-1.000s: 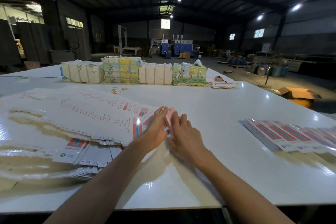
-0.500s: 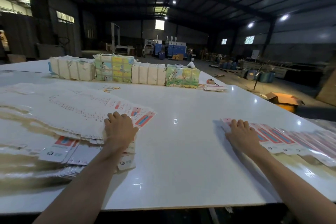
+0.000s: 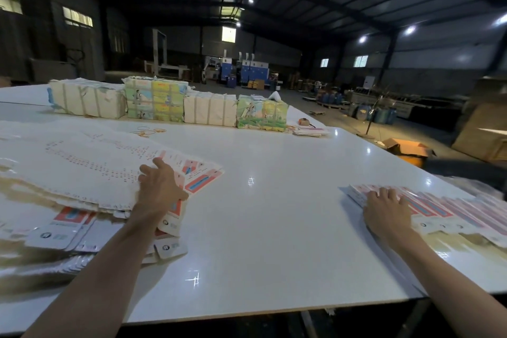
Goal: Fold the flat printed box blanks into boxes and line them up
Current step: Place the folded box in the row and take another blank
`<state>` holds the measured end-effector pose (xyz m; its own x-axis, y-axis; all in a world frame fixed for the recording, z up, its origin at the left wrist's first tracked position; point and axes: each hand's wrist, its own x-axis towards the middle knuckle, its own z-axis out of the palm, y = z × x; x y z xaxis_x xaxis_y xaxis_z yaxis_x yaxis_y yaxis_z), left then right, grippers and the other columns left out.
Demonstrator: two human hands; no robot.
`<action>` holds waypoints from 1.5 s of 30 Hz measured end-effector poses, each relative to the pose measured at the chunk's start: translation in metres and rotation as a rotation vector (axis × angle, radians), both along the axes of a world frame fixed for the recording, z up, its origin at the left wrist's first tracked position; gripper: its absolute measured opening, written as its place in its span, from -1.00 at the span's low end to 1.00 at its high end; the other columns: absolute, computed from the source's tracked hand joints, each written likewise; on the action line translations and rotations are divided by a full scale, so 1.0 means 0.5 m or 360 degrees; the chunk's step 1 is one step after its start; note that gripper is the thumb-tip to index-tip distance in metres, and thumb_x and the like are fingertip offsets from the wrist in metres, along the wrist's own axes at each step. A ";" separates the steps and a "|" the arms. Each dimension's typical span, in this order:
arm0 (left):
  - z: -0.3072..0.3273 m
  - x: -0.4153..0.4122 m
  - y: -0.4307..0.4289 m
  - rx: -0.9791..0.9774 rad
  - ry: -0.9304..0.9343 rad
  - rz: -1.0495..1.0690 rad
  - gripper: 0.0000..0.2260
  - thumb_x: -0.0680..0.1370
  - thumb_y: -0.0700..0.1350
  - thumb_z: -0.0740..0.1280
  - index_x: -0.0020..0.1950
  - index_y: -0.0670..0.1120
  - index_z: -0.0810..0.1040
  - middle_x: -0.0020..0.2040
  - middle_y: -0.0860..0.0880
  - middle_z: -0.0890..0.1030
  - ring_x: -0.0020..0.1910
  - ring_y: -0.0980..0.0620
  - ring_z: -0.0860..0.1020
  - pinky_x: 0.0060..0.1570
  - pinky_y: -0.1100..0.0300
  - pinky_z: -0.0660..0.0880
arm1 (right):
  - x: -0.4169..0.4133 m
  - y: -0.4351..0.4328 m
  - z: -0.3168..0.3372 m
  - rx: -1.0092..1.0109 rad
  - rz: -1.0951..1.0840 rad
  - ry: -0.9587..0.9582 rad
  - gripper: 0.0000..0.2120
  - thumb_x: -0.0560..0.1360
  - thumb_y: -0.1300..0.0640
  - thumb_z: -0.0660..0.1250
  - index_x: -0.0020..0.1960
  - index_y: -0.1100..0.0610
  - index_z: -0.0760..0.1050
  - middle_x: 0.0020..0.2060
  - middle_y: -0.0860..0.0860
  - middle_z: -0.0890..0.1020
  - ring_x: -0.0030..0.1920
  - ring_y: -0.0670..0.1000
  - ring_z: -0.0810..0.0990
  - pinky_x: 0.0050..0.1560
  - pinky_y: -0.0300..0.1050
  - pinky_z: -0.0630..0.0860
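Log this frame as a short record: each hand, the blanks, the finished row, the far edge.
left hand: rests on the fanned stack of flat blanks, left side of the table
right hand: fingers spread on the left end of the row of folded boxes
far edge: four wrapped bundles side by side
surface: glossy white table

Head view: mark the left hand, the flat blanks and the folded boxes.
left hand (image 3: 162, 182), head view, back of the hand.
flat blanks (image 3: 82, 167), head view, white top sheet of the fan.
folded boxes (image 3: 441, 207), head view, red-striped top face.
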<state>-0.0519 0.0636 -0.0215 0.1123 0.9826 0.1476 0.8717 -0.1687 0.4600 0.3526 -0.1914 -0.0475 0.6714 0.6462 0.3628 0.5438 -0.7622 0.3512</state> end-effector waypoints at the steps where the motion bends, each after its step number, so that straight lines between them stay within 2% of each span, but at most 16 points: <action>1: 0.003 -0.001 0.001 -0.0011 -0.0102 -0.0037 -0.12 0.43 0.01 0.66 0.50 -0.29 0.21 0.29 -0.33 0.44 0.21 -0.25 0.56 0.01 0.00 0.54 | -0.005 0.001 0.005 0.0019 0.0011 -0.0009 -0.61 0.70 0.03 0.17 0.49 0.09 0.37 0.43 0.06 0.45 0.46 0.11 0.40 0.44 0.05 0.39; 4: 0.012 -0.002 0.003 0.0001 -0.0397 -0.0141 -0.32 0.44 0.01 0.66 0.35 -0.20 0.35 0.10 -0.22 0.62 -0.08 -0.15 0.68 -0.27 0.08 0.53 | -0.043 0.030 0.030 0.0125 0.0151 0.0022 -0.60 0.66 0.00 0.27 0.45 0.11 0.37 0.41 0.08 0.45 0.43 0.13 0.40 0.41 0.08 0.39; 6: 0.015 0.009 -0.001 -0.0100 -0.0759 -0.0272 -0.47 0.44 0.01 0.65 0.23 -0.13 0.45 -0.02 -0.12 0.69 -0.20 -0.09 0.72 -0.32 0.11 0.54 | -0.081 0.068 0.049 0.0254 0.0286 0.0115 -0.66 0.69 0.02 0.23 0.40 0.14 0.42 0.37 0.11 0.49 0.38 0.15 0.44 0.39 0.09 0.42; 8: 0.013 0.026 -0.010 -0.0311 -0.1161 -0.0425 -0.59 0.44 -0.02 0.65 0.16 -0.08 0.58 -0.11 -0.10 0.75 -0.23 -0.09 0.75 -0.26 0.07 0.61 | -0.122 0.117 0.066 0.0434 0.0477 0.0216 -0.70 0.70 0.05 0.20 0.36 0.17 0.46 0.32 0.13 0.54 0.32 0.17 0.48 0.33 0.10 0.44; 12: 0.003 0.055 -0.030 -0.0725 -0.1605 -0.0584 -0.54 0.42 -0.11 0.63 0.27 -0.10 0.61 -0.02 -0.17 0.77 -0.04 -0.22 0.75 0.07 -0.19 0.67 | -0.222 0.216 0.087 0.0887 0.0930 0.0735 -0.71 0.68 0.02 0.25 0.31 0.15 0.53 0.19 0.10 0.64 0.22 0.16 0.57 0.16 0.04 0.49; 16: -0.013 0.086 -0.047 -0.0759 -0.1628 -0.0574 -0.67 0.54 -0.08 0.55 0.27 -0.04 0.60 -0.04 -0.17 0.76 -0.04 -0.22 0.76 0.14 -0.29 0.64 | -0.351 0.294 0.083 0.1343 0.1302 0.1726 -0.74 0.72 0.01 0.24 0.31 0.13 0.53 0.02 0.08 0.70 -0.01 0.09 0.68 -0.02 -0.04 0.62; 18: -0.020 0.097 -0.059 -0.0762 -0.1642 -0.0609 -0.68 0.57 -0.08 0.53 0.29 0.02 0.58 0.02 -0.20 0.75 0.01 -0.25 0.75 0.17 -0.32 0.62 | -0.401 0.313 0.063 0.1410 0.1405 0.2052 -0.70 0.73 0.00 0.24 0.41 0.09 0.44 0.05 0.12 0.69 0.00 0.09 0.70 -0.10 -0.15 0.64; 20: -0.031 0.108 -0.067 -0.0865 -0.1755 -0.0700 -0.61 0.59 -0.17 0.49 0.38 0.02 0.53 0.11 -0.25 0.72 0.09 -0.28 0.73 0.21 -0.33 0.60 | -0.427 0.319 0.033 0.1466 0.1471 0.2238 -0.66 0.72 0.02 0.28 0.47 -0.01 0.37 0.07 0.12 0.66 0.00 0.07 0.74 -0.09 -0.12 0.70; 22: -0.038 0.114 -0.073 -0.0954 -0.1826 -0.0726 -0.59 0.60 -0.22 0.46 0.42 0.00 0.52 0.14 -0.29 0.70 0.09 -0.25 0.72 0.20 -0.29 0.62 | -0.430 0.319 0.012 0.1515 0.1479 0.2256 -0.61 0.71 0.06 0.31 0.50 -0.10 0.33 0.08 0.13 0.62 0.00 0.07 0.76 -0.06 0.00 0.74; 24: -0.042 0.117 -0.073 -0.0965 -0.1832 -0.0727 -0.62 0.60 -0.18 0.45 0.41 -0.05 0.52 0.11 -0.30 0.69 0.02 -0.23 0.73 0.15 -0.22 0.65 | -0.422 0.319 0.011 0.1554 0.1458 0.2250 -0.58 0.70 0.10 0.32 0.51 -0.14 0.33 0.08 0.14 0.60 -0.02 0.05 0.76 -0.09 -0.02 0.74; 28: -0.038 0.117 -0.075 -0.1021 -0.1974 -0.0818 -0.58 0.66 0.07 0.36 0.43 -0.14 0.51 0.00 -0.24 0.67 -0.07 -0.18 0.69 0.06 -0.13 0.64 | -0.400 0.316 0.025 0.1450 0.1522 0.2205 -0.59 0.69 0.09 0.33 0.49 -0.18 0.37 0.03 0.05 0.64 -0.05 -0.03 0.76 -0.16 -0.11 0.73; 30: -0.032 0.115 -0.073 -0.1097 -0.2054 -0.0811 -0.51 0.66 0.23 0.30 0.38 -0.13 0.58 0.05 -0.25 0.67 -0.03 -0.23 0.67 0.15 -0.18 0.63 | -0.391 0.317 0.029 0.1348 0.1542 0.2149 -0.62 0.69 0.08 0.33 0.47 -0.15 0.42 0.06 0.03 0.64 -0.03 0.00 0.74 -0.16 -0.12 0.72; 35: -0.026 0.087 -0.064 -0.1158 -0.2113 -0.0941 -0.64 0.55 0.21 0.40 0.09 -0.07 0.56 -0.17 -0.15 0.69 -0.32 -0.06 0.70 -0.33 0.13 0.65 | -0.373 0.321 0.027 0.1205 0.1572 0.1966 -0.73 0.69 -0.01 0.32 0.39 -0.08 0.53 0.19 -0.04 0.59 0.07 -0.11 0.67 0.00 -0.27 0.62; 39: -0.031 0.086 -0.063 -0.1192 -0.1879 -0.1126 -0.33 0.55 0.32 0.40 0.41 -0.19 0.49 0.16 -0.37 0.61 -0.03 -0.28 0.63 0.02 -0.12 0.63 | -0.357 0.320 0.036 0.1254 0.1519 0.2425 -0.78 0.66 0.06 0.40 0.21 0.13 0.46 0.02 0.13 0.72 0.00 0.06 0.75 -0.02 -0.06 0.71; 42: -0.016 0.094 -0.065 -0.1303 -0.1745 -0.1195 -0.19 0.46 0.39 0.42 0.44 -0.21 0.46 0.13 -0.32 0.61 -0.06 -0.24 0.63 -0.06 -0.08 0.62 | -0.346 0.316 0.040 0.1264 0.1565 0.2632 -0.77 0.63 0.13 0.45 0.12 0.21 0.43 -0.06 0.18 0.75 -0.04 0.14 0.76 -0.01 -0.04 0.68; 45: -0.011 0.091 -0.058 -0.1333 -0.1631 -0.1267 -0.11 0.29 0.48 0.49 0.32 -0.20 0.59 0.12 -0.29 0.67 -0.09 -0.23 0.68 -0.11 -0.07 0.67 | -0.335 0.314 0.045 0.1253 0.1609 0.2544 -0.72 0.62 0.05 0.47 0.05 0.25 0.49 -0.10 0.19 0.75 -0.11 0.10 0.73 -0.03 -0.08 0.65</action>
<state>-0.0064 0.0348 -0.0270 0.8280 0.5577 -0.0585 -0.0534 0.1823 0.9818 0.1853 -0.0343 -0.0252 0.1874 0.9455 0.2664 0.2082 0.2268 -0.9514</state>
